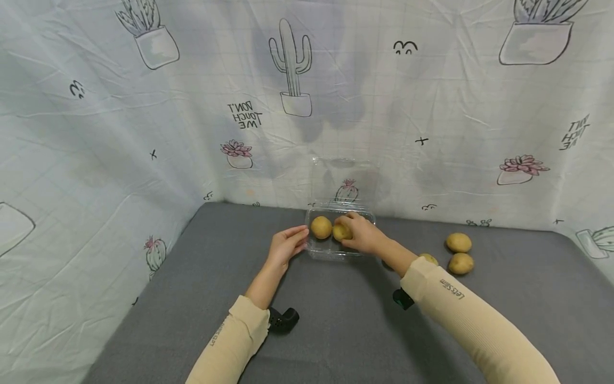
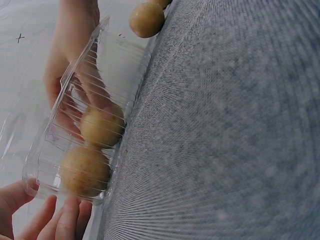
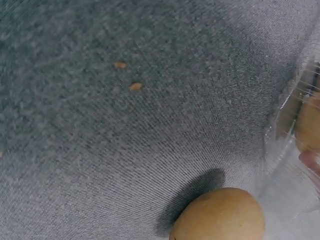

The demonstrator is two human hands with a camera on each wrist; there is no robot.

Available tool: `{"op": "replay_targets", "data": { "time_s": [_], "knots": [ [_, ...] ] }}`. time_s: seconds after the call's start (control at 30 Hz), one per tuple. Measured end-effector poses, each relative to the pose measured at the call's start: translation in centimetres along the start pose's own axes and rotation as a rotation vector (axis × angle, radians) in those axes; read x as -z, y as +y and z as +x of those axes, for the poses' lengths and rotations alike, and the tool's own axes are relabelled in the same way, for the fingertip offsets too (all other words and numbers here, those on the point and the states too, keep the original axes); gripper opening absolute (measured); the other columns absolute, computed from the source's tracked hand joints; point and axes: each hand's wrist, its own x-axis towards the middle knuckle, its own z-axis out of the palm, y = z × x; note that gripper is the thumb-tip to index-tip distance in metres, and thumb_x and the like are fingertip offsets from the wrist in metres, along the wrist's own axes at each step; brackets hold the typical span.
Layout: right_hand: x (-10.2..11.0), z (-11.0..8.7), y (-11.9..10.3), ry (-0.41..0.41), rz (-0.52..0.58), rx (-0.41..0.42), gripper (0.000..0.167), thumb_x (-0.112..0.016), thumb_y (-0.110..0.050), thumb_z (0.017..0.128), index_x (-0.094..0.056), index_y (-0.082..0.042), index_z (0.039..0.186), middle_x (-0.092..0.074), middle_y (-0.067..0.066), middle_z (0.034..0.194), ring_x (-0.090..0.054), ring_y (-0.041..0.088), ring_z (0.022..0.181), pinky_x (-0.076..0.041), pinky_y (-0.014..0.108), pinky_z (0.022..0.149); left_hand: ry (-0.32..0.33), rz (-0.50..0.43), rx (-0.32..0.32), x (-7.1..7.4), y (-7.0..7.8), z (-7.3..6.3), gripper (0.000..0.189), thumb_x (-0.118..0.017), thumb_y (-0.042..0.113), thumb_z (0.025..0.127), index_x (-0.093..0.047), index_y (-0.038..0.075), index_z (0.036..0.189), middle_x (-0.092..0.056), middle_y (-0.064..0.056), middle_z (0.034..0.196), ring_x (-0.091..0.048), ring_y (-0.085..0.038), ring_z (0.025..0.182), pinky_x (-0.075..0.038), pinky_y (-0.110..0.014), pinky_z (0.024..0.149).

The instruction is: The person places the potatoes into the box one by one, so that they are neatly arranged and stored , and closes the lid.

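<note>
Right hand [image 1: 363,233] pinches potato [image 1: 341,232] in clear box [image 1: 333,253]; left hand [image 1: 285,246], fingers straightish, touches its end. Sleeve [image 1: 472,314] half-hides probable second potato [image 1: 430,258].

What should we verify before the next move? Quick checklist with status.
1. Lid open: ok, raised behind the container.
2. Left hand on container: ok, fingers touch its left end; grip firmness cannot tell.
3. Right hand has its potato inside the walls: ok.
4. That potato resting on the container floor: cannot tell.
5. All potatoes inside: not ok, some lie on the table.
6. Outside count: cannot tell, right arm blocks part.
</note>
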Motion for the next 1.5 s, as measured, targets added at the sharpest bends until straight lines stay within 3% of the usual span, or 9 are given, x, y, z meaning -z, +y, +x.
{"op": "replay_targets", "data": {
  "time_s": [0.37,0.6,0.83,0.93,1.0,1.13,1.3,1.5],
  "knots": [
    [0.4,0.0,-0.4,-0.007,0.003,-0.076,0.043,-0.075,-0.015,0.078,-0.059,-0.008,0.117,-0.054,0.019,0.115,-0.056,0.031,0.095,-0.051,0.042,0.072,-0.015,-0.002,0.016,0.0,0.0,-0.1,0.034,-0.064,0.012,0.088,-0.06,-0.004,0.118,-0.061,-0.02,0.115,-0.063,-0.017,0.09,-0.055,-0.023,0.075],
    [1.1,-0.2,-0.5,0.007,-0.01,-0.074,0.04,-0.075,-0.018,0.076,-0.063,-0.007,0.113,-0.058,0.016,0.107,-0.056,0.027,0.088,-0.05,0.038,0.068,-0.007,-0.003,0.016,-0.1,-0.1,0.1,0.032,-0.065,0.011,0.087,-0.062,-0.003,0.116,-0.063,-0.017,0.11,-0.063,-0.019,0.091,-0.055,-0.022,0.074],
    [2.6,-0.7,-0.6,-0.007,-0.023,-0.09,0.038,-0.071,-0.024,0.082,-0.062,-0.009,0.116,-0.056,0.018,0.122,-0.057,0.035,0.101,-0.052,0.043,0.071,0.002,0.003,0.021,-0.2,-0.1,0.1,0.03,-0.065,0.011,0.087,-0.064,-0.001,0.114,-0.065,-0.011,0.106,-0.062,-0.022,0.094,-0.055,-0.022,0.074],
    [3.7,-0.9,-0.4,-0.034,-0.021,-0.087,0.036,-0.069,-0.024,0.083,-0.063,-0.007,0.114,-0.059,0.018,0.118,-0.06,0.034,0.098,-0.053,0.043,0.07,0.002,-0.003,0.019,-0.2,0.0,0.1,0.03,-0.065,0.01,0.087,-0.064,-0.001,0.114,-0.066,-0.01,0.105,-0.063,-0.021,0.094,-0.055,-0.022,0.073],
    [4.7,-1.0,-0.1,-0.091,-0.011,-0.064,0.033,-0.067,-0.023,0.084,-0.065,-0.004,0.11,-0.063,0.017,0.109,-0.061,0.032,0.093,-0.053,0.042,0.071,0.002,-0.006,0.019,-0.3,0.0,0.1,0.03,-0.065,0.01,0.086,-0.064,-0.002,0.113,-0.066,-0.009,0.102,-0.063,-0.02,0.091,-0.055,-0.021,0.071],
    [7.1,-1.2,0.2,-0.308,0.063,-0.034,0.028,-0.063,-0.022,0.086,-0.065,-0.001,0.104,-0.067,0.013,0.098,-0.063,0.027,0.087,-0.054,0.035,0.071,0.001,-0.01,0.019,-0.3,0.0,0.2,0.03,-0.066,0.01,0.086,-0.064,-0.003,0.113,-0.067,-0.006,0.098,-0.063,-0.015,0.085,-0.054,-0.019,0.068],
    [9.9,-1.8,0.1,-0.57,0.211,-0.104,0.025,-0.057,-0.022,0.09,-0.061,-0.001,0.102,-0.066,0.012,0.094,-0.062,0.027,0.082,-0.055,0.033,0.062,-0.007,-0.01,0.016,-0.2,-0.1,0.2,0.033,-0.066,0.011,0.086,-0.062,-0.003,0.116,-0.065,-0.012,0.106,-0.063,-0.014,0.085,-0.055,-0.02,0.072],
    [11.5,-2.6,0.5,-0.709,0.222,-0.19,0.026,-0.052,-0.025,0.093,-0.058,-0.004,0.106,-0.061,0.011,0.094,-0.059,0.019,0.084,-0.056,0.031,0.063,0.0,-0.024,0.022,0.0,0.0,0.1,0.032,-0.066,0.01,0.086,-0.063,-0.002,0.115,-0.066,-0.007,0.1,-0.063,-0.017,0.089,-0.055,-0.023,0.075]
  ]
}}
